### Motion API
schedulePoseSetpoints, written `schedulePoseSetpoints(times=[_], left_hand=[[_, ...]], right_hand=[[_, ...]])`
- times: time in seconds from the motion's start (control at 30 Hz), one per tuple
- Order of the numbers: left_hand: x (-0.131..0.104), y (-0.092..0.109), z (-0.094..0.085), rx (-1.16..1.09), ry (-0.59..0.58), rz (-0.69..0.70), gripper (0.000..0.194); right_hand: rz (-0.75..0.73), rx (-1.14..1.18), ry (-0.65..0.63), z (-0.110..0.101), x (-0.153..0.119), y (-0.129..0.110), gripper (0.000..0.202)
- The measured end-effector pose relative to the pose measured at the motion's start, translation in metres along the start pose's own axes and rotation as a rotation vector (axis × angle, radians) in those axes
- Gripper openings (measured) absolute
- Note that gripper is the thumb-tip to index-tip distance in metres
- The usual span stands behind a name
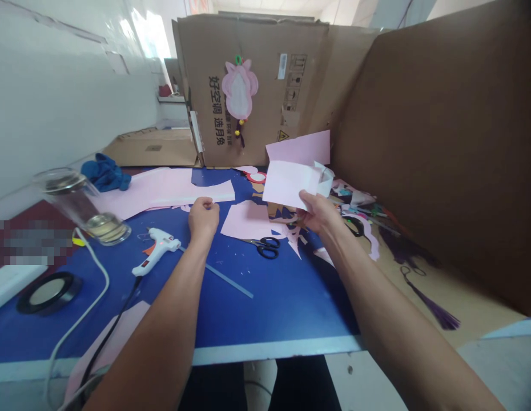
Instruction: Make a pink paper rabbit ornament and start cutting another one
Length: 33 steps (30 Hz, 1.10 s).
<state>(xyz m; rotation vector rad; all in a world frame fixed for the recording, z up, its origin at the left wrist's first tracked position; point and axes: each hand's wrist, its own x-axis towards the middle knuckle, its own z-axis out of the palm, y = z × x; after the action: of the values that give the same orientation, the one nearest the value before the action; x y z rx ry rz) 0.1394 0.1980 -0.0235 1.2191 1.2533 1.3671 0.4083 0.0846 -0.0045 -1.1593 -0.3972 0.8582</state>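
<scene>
Being held beyond the black scissors (259, 244), to their right, is a pale pink sheet (286, 180), its lower edge pinched between the closed thumb and fingers of the right hand (317, 210). The left hand (204, 220) is placed left of the scissors, its fingers curled in at the edge of a long pink sheet (201, 193); whether that edge is gripped cannot be told from this angle. Just beyond the scissors a smaller pink piece (247, 220) is laid flat. Farther left of them, a white glue gun (163, 244) is seen.
</scene>
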Motion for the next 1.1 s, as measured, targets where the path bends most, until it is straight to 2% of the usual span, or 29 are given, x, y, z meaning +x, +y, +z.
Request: schedulePoseSetpoints(times=[0.03, 0.1, 0.27, 0.43, 0.63, 0.83, 0.9, 1.0, 1.1], left_hand=[[0.002, -0.004, -0.002, 0.118, 0.029, 0.053, 0.027], [0.002, -0.008, -0.002, 0.219, 0.003, 0.099, 0.029], [-0.011, -0.002, 0.008, 0.129, -0.081, 0.049, 0.026], [-0.018, 0.009, 0.011, -0.043, -0.091, -0.107, 0.025], [-0.017, 0.018, 0.008, -0.242, -0.135, -0.351, 0.019], [-0.018, 0.016, 0.012, -0.303, -0.205, -0.434, 0.015], [-0.018, 0.013, 0.013, -0.315, -0.190, -0.430, 0.021], [-0.019, 0.010, 0.014, -0.315, -0.150, -0.411, 0.045], [-0.021, 0.013, 0.014, -0.349, -0.203, -0.396, 0.063]], right_hand=[[0.028, 0.009, -0.003, -0.001, 0.002, 0.000, 0.017], [0.089, 0.003, -0.067, 0.000, 0.001, 0.003, 0.017], [0.255, -0.077, -0.294, 0.009, -0.014, 0.010, 0.024], [0.285, -0.121, -0.202, 0.016, -0.026, 0.009, 0.031], [0.286, -0.145, -0.213, 0.023, -0.033, 0.009, 0.023], [0.311, -0.129, -0.194, 0.024, -0.034, 0.012, 0.018], [0.289, -0.119, -0.200, 0.023, -0.032, 0.014, 0.020], [0.231, -0.121, -0.220, 0.020, -0.030, 0.016, 0.024], [0.177, -0.131, -0.261, 0.018, -0.025, 0.018, 0.027]])
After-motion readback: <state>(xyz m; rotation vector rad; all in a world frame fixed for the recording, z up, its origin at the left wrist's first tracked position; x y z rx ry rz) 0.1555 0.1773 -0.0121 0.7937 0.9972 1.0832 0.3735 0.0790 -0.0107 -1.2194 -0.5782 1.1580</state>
